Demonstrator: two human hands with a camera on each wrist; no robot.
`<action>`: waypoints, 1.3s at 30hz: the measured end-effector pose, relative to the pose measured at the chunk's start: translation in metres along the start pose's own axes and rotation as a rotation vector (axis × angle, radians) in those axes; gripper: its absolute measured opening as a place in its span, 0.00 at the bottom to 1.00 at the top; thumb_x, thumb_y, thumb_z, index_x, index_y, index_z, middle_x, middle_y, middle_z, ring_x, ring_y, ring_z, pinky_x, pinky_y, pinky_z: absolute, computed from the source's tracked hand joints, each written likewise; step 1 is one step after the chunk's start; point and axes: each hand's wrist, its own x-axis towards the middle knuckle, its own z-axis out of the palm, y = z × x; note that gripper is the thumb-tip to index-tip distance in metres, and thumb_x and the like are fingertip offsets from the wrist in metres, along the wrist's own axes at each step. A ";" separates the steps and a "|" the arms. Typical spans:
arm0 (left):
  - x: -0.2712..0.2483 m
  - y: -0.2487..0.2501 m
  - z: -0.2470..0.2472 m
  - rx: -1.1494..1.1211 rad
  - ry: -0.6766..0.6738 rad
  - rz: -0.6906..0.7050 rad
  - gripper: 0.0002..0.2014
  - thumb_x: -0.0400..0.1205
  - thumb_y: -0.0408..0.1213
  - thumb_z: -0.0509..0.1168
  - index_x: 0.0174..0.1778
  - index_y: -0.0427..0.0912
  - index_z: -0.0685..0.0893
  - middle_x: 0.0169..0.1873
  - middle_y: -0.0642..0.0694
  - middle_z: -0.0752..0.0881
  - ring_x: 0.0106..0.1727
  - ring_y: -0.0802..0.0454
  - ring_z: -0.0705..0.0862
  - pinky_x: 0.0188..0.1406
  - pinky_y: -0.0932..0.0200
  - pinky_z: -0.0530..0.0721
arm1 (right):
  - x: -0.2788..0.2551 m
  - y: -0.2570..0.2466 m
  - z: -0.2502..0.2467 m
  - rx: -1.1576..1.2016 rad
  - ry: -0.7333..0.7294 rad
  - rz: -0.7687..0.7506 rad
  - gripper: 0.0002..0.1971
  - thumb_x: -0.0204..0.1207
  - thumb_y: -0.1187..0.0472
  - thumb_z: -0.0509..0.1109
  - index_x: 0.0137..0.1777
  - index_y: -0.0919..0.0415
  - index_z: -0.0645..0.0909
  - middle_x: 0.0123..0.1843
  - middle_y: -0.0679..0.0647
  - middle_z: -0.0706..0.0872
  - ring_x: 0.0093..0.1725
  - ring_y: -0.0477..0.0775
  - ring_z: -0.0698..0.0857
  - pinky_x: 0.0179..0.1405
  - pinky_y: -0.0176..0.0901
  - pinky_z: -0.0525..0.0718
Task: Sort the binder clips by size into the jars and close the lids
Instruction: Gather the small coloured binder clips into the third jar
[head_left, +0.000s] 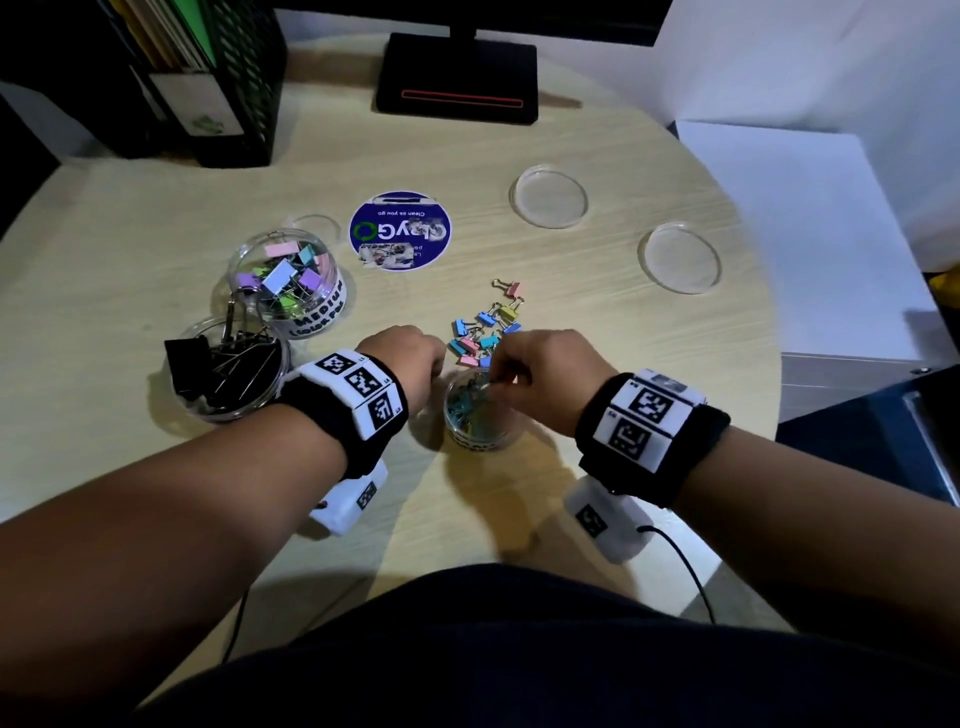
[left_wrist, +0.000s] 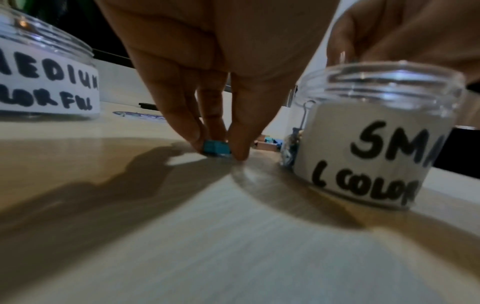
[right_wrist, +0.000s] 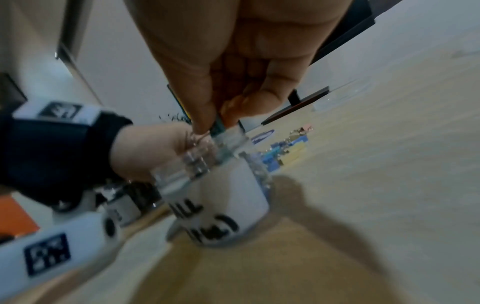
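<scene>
At the lower centre of the head view stands the small-clips jar (head_left: 477, 415), open, part filled with coloured clips, its label reading "SMA… COLO…" in the left wrist view. We hold our right hand (head_left: 540, 374) over its mouth, thumb and fingers pinching a teal binder clip (right_wrist: 217, 127) just above the rim. Our left hand (head_left: 402, 358), just left of the jar, pinches a blue binder clip (left_wrist: 217, 149) between fingertips and thumb, low against the wooden table (head_left: 597, 312). Just above the jar in the frame lies the loose pile of small clips (head_left: 485, 327). To the left are the medium-clips jar (head_left: 291, 283), holding pastel clips, and below it the jar of black clips (head_left: 228, 371), both open. Two clear lids (head_left: 549, 196) (head_left: 680, 257) lie at upper right, well apart from the jars. A round blue sticker (head_left: 399, 231) sits above centre, a monitor stand (head_left: 457, 75) at top.
</scene>
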 end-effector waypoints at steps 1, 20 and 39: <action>-0.002 -0.001 -0.001 -0.047 0.034 -0.011 0.07 0.77 0.34 0.67 0.50 0.47 0.82 0.52 0.44 0.81 0.54 0.44 0.79 0.45 0.56 0.75 | 0.001 0.002 0.003 -0.012 -0.007 -0.014 0.08 0.73 0.55 0.72 0.48 0.58 0.83 0.44 0.50 0.85 0.39 0.44 0.75 0.39 0.34 0.69; -0.023 0.031 0.001 -0.296 0.223 0.294 0.14 0.75 0.42 0.72 0.56 0.47 0.86 0.57 0.50 0.83 0.59 0.52 0.80 0.61 0.56 0.75 | 0.042 0.037 0.000 -0.264 -0.148 0.125 0.18 0.79 0.59 0.61 0.66 0.44 0.79 0.61 0.58 0.81 0.60 0.62 0.80 0.57 0.51 0.81; 0.014 -0.006 -0.007 0.009 0.001 -0.045 0.21 0.81 0.37 0.63 0.71 0.51 0.75 0.64 0.46 0.77 0.65 0.44 0.76 0.58 0.53 0.76 | 0.025 0.051 0.003 -0.363 -0.206 0.243 0.09 0.75 0.66 0.61 0.50 0.56 0.80 0.53 0.57 0.84 0.52 0.60 0.82 0.42 0.44 0.76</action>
